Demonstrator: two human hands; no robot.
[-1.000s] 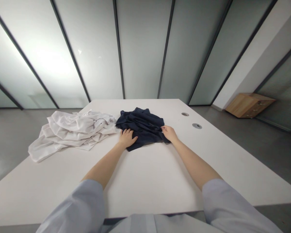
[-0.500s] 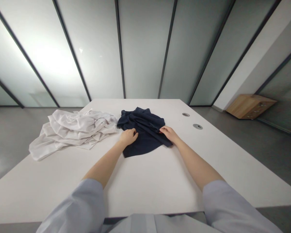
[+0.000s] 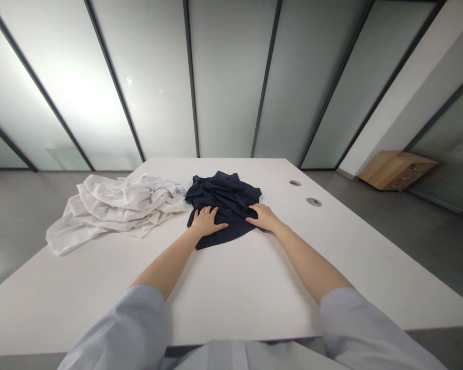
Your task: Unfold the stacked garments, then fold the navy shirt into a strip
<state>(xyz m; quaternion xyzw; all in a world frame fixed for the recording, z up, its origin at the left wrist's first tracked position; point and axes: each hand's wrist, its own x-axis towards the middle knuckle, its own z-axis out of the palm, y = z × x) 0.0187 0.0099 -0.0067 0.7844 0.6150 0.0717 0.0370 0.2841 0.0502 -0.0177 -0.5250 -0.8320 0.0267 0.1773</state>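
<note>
A crumpled dark navy garment [image 3: 226, 191] lies on the white table [image 3: 239, 293], its near edge spread in a flatter flap. On the left part of that flap rests my left hand [image 3: 206, 222], fingers spread and thumb stretched to the right. My right hand [image 3: 264, 217] lies on the garment's right edge with its fingers extended over the cloth. Both palms face down, and neither hand is closed round the fabric. What kind of garment it is cannot be made out from the folds.
A loose heap of white cloth [image 3: 123, 208] lies on the left side of the table, close beside the navy garment. Two round grommets [image 3: 314, 202] are set in the tabletop at right. Frosted glass panels [image 3: 231, 77] stand behind, and a wooden cabinet [image 3: 395, 169] is at far right.
Both hands have opened from a pinch on the cloth and now lie flat on it. My right hand has shifted slightly left, and the garment's right corner is drawn inward.
</note>
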